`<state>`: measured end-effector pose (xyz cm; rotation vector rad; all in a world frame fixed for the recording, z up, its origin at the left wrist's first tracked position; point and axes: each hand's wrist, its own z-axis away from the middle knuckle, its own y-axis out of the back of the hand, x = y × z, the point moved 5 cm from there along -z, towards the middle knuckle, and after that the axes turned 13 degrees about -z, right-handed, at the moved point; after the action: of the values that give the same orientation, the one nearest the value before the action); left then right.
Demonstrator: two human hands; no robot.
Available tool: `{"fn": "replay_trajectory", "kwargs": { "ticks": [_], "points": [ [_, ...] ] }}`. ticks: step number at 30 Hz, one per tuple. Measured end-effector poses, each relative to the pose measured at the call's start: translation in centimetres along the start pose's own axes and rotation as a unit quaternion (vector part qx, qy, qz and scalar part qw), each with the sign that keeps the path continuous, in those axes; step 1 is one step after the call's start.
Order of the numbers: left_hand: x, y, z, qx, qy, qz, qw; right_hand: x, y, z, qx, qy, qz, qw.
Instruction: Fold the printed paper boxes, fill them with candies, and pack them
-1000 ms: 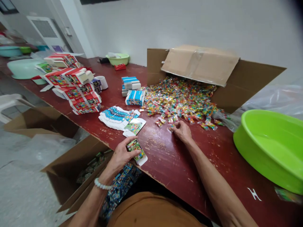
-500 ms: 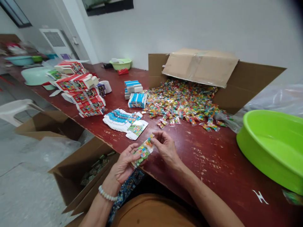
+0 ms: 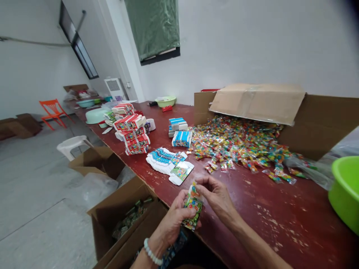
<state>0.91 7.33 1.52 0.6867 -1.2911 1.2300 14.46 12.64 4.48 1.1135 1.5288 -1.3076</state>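
On our scuffed dark-red table point(image 3: 252, 209) we see loose clear-plastic packets of multicoloured pieces point(image 3: 235, 145), fanned blue-and-white flat cartons point(image 3: 160, 160), stacked red-and-white cartons point(image 3: 137, 145) and a lime-green round basin point(image 3: 346, 194).

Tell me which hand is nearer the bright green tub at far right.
Right. The right hand is left of the tub, pinching a candy packet; the left hand, holding a small box, is farther left.

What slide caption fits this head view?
Left hand holds a small printed box; right hand pinches a clear, colourful packet at its end.

Green box point(image 3: 195, 219) with multicoloured print, multicoloured candy packets point(image 3: 235, 142), red table point(image 3: 252, 198), lime-green basin point(image 3: 345, 194).
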Motion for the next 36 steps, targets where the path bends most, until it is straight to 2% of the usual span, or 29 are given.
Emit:
{"fn": "replay_trajectory", "kwargs": {
  "ticks": [3, 7, 9, 14, 16, 19, 21, 23, 25, 27, 29, 32, 34, 36],
  "points": [
    [0.3, -0.3, -0.1, 0.02, 0.004, -0.01, 1.0, 0.4, -0.2, 0.2, 0.029, -0.01, -0.031, 0.999],
    [0.6, 0.0, -0.1, 0.055, 0.0, 0.023, 0.998, 1.3, -0.5, 1.1, -0.036, -0.015, 0.053, 0.998],
    [0.6, 0.3, -0.3, 0.072, 0.007, 0.056, 0.996, 1.5, -0.4, 1.5, -0.061, -0.009, 0.058, 0.996],
    [0.5, 0.7, -0.8, 0.113, 0.056, 0.143, 0.982, 1.2, 0.3, 1.0, 0.019, -0.017, -0.025, 0.999],
    [0.7, 0.8, -0.8, 0.129, 0.031, 0.112, 0.985, 1.6, -0.3, 0.9, -0.017, -0.057, -0.027, 0.998],
    [1.4, 0.9, -0.6, 0.149, -0.052, 0.031, 0.987, 2.2, -1.5, 1.2, -0.1, -0.087, -0.019, 0.991],
    [1.5, 0.8, -0.6, 0.142, -0.056, 0.028, 0.988, 2.0, -1.5, 1.4, -0.097, -0.042, 0.005, 0.994],
    [1.4, 0.6, -0.8, 0.106, -0.006, 0.088, 0.991, 1.2, -1.2, 1.5, -0.09, 0.036, 0.054, 0.994],
    [1.3, 0.2, -0.9, 0.059, 0.06, 0.159, 0.984, 0.0, -1.5, 1.9, -0.13, 0.115, 0.11, 0.979],
    [1.5, 0.1, -0.8, 0.04, 0.095, 0.2, 0.974, -0.8, -1.8, 2.2, -0.178, 0.159, 0.142, 0.961],
    [1.9, 0.2, -0.8, 0.045, 0.086, 0.2, 0.975, -0.9, -1.8, 2.0, -0.172, 0.135, 0.139, 0.966],
    [2.0, 0.1, -0.8, 0.057, 0.054, 0.166, 0.983, 0.2, -1.6, 1.2, -0.114, 0.013, 0.088, 0.989],
    [1.9, 0.1, -0.8, 0.065, 0.046, 0.148, 0.986, 0.8, -1.9, 0.8, -0.1, -0.054, 0.024, 0.993],
    [1.8, 0.2, -0.7, 0.071, 0.049, 0.14, 0.986, 0.8, -2.1, 0.5, -0.099, -0.073, -0.015, 0.992]
  ]
}}
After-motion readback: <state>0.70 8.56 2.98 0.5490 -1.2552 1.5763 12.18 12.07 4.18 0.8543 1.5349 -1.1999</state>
